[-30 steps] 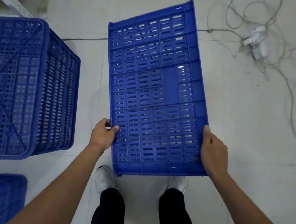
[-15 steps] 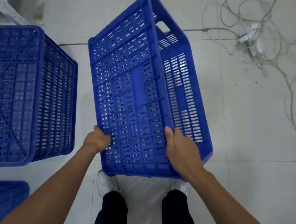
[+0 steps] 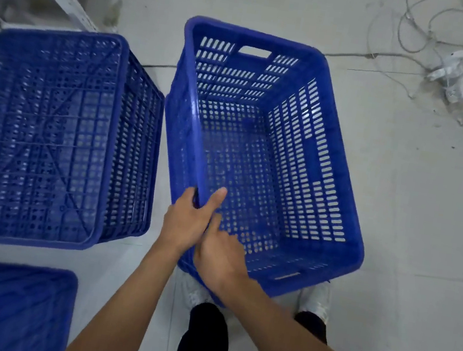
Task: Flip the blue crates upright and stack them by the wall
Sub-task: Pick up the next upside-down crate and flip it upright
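Blue crate (image 3: 310,163) upright, left hand (image 3: 187,222) clenched on its near-left rim, right hand (image 3: 221,256) loosely beside, grip unclear.

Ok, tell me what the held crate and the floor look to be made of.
Held crate: looks like moulded plastic, one uniform blue with a slight sheen, walls and base pierced by regular slots and a cut-out handle. The left hand grips its rim.

Floor: probably glazed tile or polished stone, pale grey and smooth with thin straight joint lines; which one I cannot tell.
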{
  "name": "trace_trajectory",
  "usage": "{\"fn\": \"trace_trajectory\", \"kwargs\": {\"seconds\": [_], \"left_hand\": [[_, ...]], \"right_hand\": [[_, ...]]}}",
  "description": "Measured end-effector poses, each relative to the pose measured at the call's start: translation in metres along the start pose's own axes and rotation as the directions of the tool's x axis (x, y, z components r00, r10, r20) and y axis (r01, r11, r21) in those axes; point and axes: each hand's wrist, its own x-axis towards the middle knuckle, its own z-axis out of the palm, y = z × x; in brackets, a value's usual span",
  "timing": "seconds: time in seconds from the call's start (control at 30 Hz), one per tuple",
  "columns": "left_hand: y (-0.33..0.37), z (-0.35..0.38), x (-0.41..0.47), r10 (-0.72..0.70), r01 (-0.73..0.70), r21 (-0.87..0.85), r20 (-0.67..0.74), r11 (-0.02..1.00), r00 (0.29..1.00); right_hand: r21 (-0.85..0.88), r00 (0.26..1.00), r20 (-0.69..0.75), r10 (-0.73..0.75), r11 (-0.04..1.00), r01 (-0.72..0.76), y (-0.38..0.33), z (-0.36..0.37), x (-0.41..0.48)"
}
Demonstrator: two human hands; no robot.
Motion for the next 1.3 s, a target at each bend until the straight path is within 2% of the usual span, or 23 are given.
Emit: {"fn": "trace_trajectory", "kwargs": {"seconds": [0.13, 0.23, 0.3, 0.4, 0.47, 0.57, 0.7, 0.77, 0.83, 0.97, 1.17, 1.23, 1.3], "left_hand": [[-0.027, -0.011, 0.017, 0.0, 0.009, 0.146, -0.061, 0.989, 0.998], [-0.049, -0.017, 0.03, -0.033, 0.046, 0.166, -0.082, 0.985, 0.996], [-0.064, -0.018, 0.037, -0.064, 0.076, 0.164, -0.08, 0.984, 0.995], [-0.084, -0.024, 0.048, -0.128, 0.139, 0.178, -0.071, 0.974, 0.989], [-0.092, -0.027, 0.056, -0.146, 0.157, 0.179, -0.073, 0.971, 0.987], [-0.099, -0.031, 0.065, -0.19, 0.199, 0.194, -0.065, 0.961, 0.98], [-0.103, -0.035, 0.075, -0.253, 0.264, 0.202, -0.076, 0.943, 0.964], [-0.105, -0.037, 0.082, -0.288, 0.295, 0.185, -0.068, 0.937, 0.955], [-0.108, -0.039, 0.087, -0.328, 0.331, 0.172, -0.049, 0.928, 0.944], [-0.119, -0.036, 0.093, -0.389, 0.389, 0.143, -0.033, 0.91, 0.921], [-0.129, -0.026, 0.095, -0.413, 0.42, 0.122, -0.076, 0.899, 0.907], [-0.129, -0.028, 0.097, -0.394, 0.399, 0.154, -0.065, 0.904, 0.917], [-0.125, -0.033, 0.102, -0.341, 0.347, 0.209, -0.064, 0.914, 0.938]], "right_hand": [[-0.068, 0.996, 0.078, -0.051, 0.996, 0.056, -0.016, 0.028, 0.014], [-0.011, 0.988, 0.108, -0.106, 0.994, 0.108, -0.013, 0.033, 0.025], [0.013, 0.984, 0.154, -0.09, 0.996, 0.089, -0.002, 0.028, 0.034], [-0.049, 0.977, 0.213, -0.01, 0.999, 0.021, 0.031, 0.004, 0.049], [-0.07, 0.98, 0.189, 0.054, 0.997, -0.041, 0.061, -0.019, 0.059], [-0.053, 0.98, 0.018, 0.2, 0.979, -0.199, 0.11, -0.051, 0.069], [-0.066, 0.92, -0.163, 0.358, 0.926, -0.372, 0.172, -0.081, 0.08], [-0.062, 0.888, -0.14, 0.438, 0.891, -0.449, 0.196, -0.089, 0.084], [0.039, 0.853, -0.046, 0.52, 0.854, -0.519, 0.211, -0.09, 0.089], [0.122, 0.855, 0.073, 0.513, 0.846, -0.518, 0.22, -0.086, 0.105], [0.073, 0.881, 0.042, 0.47, 0.878, -0.472, 0.214, -0.093, 0.136], [0.145, 0.88, 0.028, 0.475, 0.869, -0.474, 0.209, -0.099, 0.15], [0.297, 0.866, 0.02, 0.499, 0.824, -0.482, 0.202, -0.106, 0.162]]}}
